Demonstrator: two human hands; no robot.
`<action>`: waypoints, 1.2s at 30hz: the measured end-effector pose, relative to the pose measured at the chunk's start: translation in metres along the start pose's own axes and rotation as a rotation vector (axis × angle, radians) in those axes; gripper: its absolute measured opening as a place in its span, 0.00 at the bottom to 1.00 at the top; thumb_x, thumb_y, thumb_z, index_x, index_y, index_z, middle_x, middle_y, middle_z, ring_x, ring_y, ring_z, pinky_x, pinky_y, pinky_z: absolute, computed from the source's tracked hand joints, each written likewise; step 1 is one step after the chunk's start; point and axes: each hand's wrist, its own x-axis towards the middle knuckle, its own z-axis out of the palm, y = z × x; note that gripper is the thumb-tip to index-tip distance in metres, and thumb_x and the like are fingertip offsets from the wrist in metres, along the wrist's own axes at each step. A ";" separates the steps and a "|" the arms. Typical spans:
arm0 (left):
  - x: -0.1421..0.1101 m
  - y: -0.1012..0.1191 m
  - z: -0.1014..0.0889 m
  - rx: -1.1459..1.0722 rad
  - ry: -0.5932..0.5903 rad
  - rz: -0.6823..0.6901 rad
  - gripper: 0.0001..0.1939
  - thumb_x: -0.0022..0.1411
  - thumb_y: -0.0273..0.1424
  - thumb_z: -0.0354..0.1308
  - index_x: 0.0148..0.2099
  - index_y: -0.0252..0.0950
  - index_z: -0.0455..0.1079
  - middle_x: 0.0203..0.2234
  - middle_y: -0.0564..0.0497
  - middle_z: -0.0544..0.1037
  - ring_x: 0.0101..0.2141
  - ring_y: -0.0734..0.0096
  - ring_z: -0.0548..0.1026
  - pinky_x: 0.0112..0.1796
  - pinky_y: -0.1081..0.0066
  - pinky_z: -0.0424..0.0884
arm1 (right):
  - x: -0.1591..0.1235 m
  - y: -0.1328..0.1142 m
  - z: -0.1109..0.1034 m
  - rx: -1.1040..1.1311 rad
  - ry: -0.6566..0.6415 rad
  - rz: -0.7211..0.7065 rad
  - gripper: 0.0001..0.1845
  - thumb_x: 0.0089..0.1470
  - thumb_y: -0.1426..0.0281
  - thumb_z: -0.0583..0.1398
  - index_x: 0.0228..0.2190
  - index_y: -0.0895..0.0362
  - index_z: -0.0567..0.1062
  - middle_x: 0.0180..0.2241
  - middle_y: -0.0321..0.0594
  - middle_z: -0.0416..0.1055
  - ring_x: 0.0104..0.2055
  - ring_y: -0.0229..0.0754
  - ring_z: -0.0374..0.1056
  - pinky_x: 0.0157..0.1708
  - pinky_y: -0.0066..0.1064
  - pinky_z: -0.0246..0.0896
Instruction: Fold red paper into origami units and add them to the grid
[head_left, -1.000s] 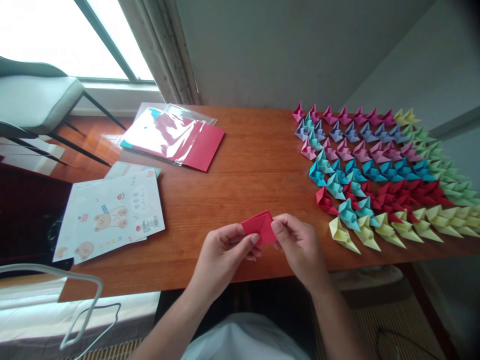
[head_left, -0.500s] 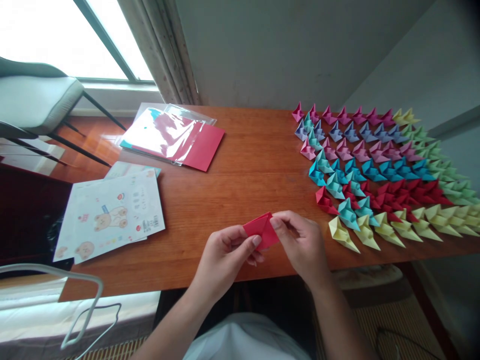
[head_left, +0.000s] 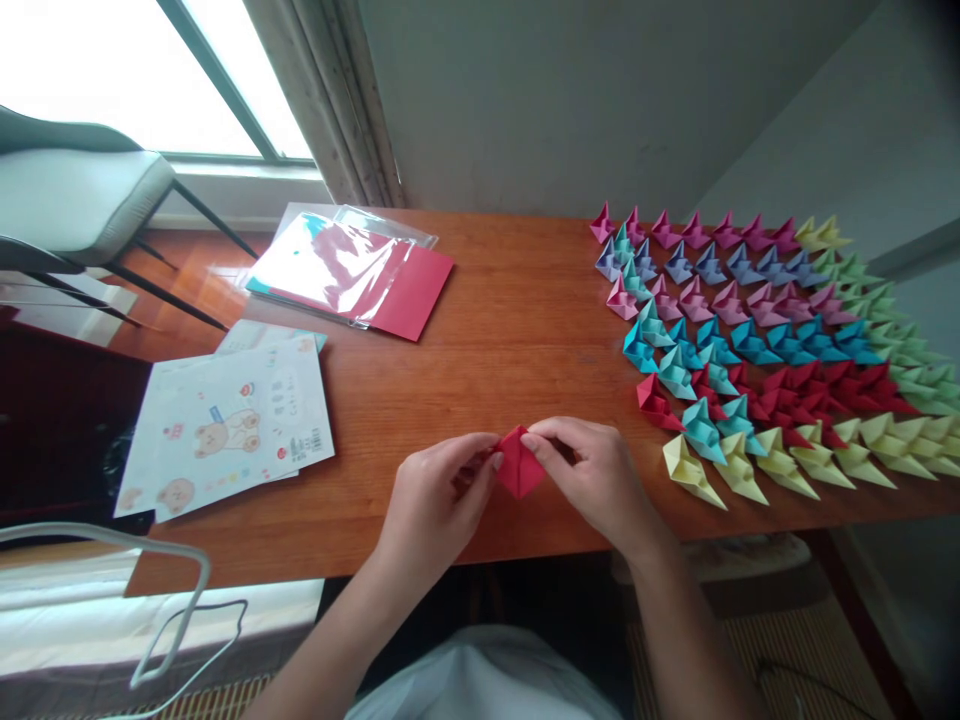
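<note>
A small piece of red folded paper (head_left: 520, 466) is held above the near part of the table, with a diamond-like outline and a crease down its middle. My left hand (head_left: 442, 492) pinches its left corner between thumb and fingers. On the opposite side, my right hand (head_left: 589, 475) grips the upper right edge the same way. To the right, rows of folded paper boats stand close together; a red boat (head_left: 658, 402) and a pale yellow boat (head_left: 690, 470) are nearest to my right hand.
A plastic packet with red paper (head_left: 412, 292) lies at the back left of the wooden table (head_left: 517, 350). White sheets with a bear print (head_left: 232, 425) lie at the left edge. Beyond are a chair (head_left: 90, 190) and a window. A white curved bar (head_left: 172, 552) stands at lower left.
My left hand has shifted from the paper's front to its left corner. The paper has turned, so its crease now runs nearly straight toward me. The view has shifted slightly.
</note>
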 end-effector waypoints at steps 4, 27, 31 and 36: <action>0.003 -0.007 0.005 0.479 0.177 0.199 0.09 0.69 0.31 0.53 0.47 0.38 0.74 0.36 0.48 0.78 0.35 0.65 0.75 0.37 0.68 0.70 | 0.008 0.010 0.010 -0.213 -0.022 -0.057 0.12 0.67 0.67 0.56 0.33 0.54 0.76 0.32 0.39 0.78 0.35 0.42 0.72 0.37 0.31 0.62; 0.010 -0.011 0.015 0.679 0.066 0.549 0.13 0.72 0.24 0.47 0.51 0.28 0.71 0.47 0.40 0.77 0.48 0.61 0.75 0.52 0.63 0.74 | 0.004 0.016 0.021 -0.435 -0.014 -0.191 0.13 0.67 0.73 0.53 0.47 0.55 0.76 0.40 0.45 0.74 0.43 0.47 0.67 0.46 0.40 0.66; 0.009 -0.008 0.016 0.723 0.099 0.598 0.12 0.71 0.25 0.50 0.51 0.25 0.71 0.46 0.39 0.77 0.49 0.59 0.74 0.52 0.63 0.74 | -0.005 0.014 0.017 -0.429 -0.020 -0.192 0.15 0.66 0.73 0.54 0.51 0.55 0.75 0.44 0.46 0.74 0.45 0.47 0.66 0.47 0.41 0.66; 0.005 -0.008 0.016 0.770 0.044 0.585 0.14 0.72 0.24 0.49 0.55 0.25 0.68 0.50 0.38 0.76 0.55 0.58 0.71 0.54 0.62 0.72 | -0.015 0.013 0.013 -0.508 -0.027 -0.170 0.16 0.64 0.71 0.57 0.53 0.55 0.74 0.47 0.47 0.74 0.47 0.50 0.66 0.48 0.45 0.65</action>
